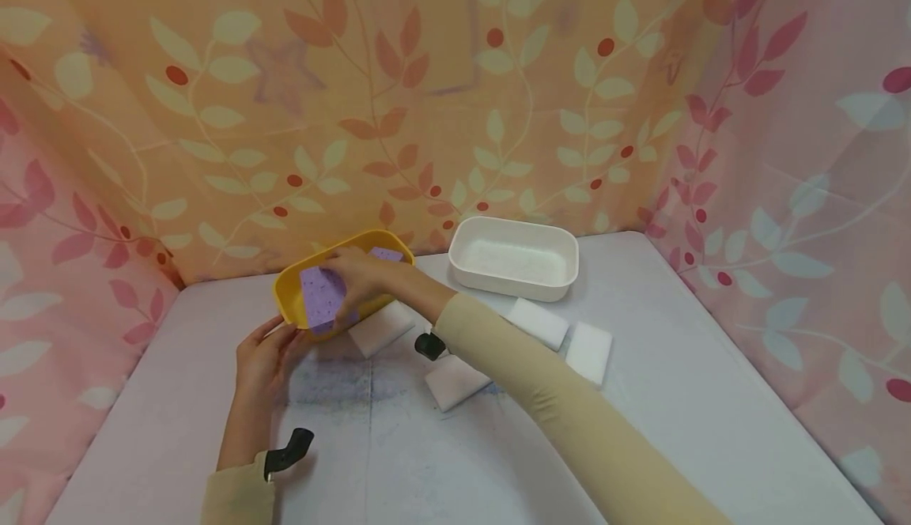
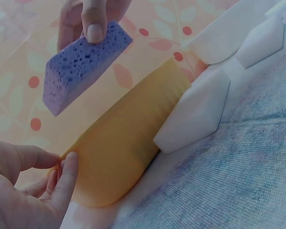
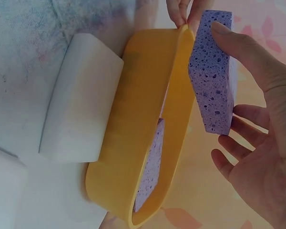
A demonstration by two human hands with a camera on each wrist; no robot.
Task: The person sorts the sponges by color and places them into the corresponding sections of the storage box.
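Note:
My right hand grips a purple sponge above the yellow bin, thumb on one face and fingers on the other. In the right wrist view a second purple sponge lies inside the bin. At the bin's near left end, my left hand pinches the rim between thumb and fingers, as the left wrist view shows close up. One white sponge block lies right against the bin's front wall.
A white bin stands at the back, right of the yellow one. Further white blocks lie on the table: one block below my right forearm, another block in front of the white bin, and a third block to its right. Patterned curtains enclose the table.

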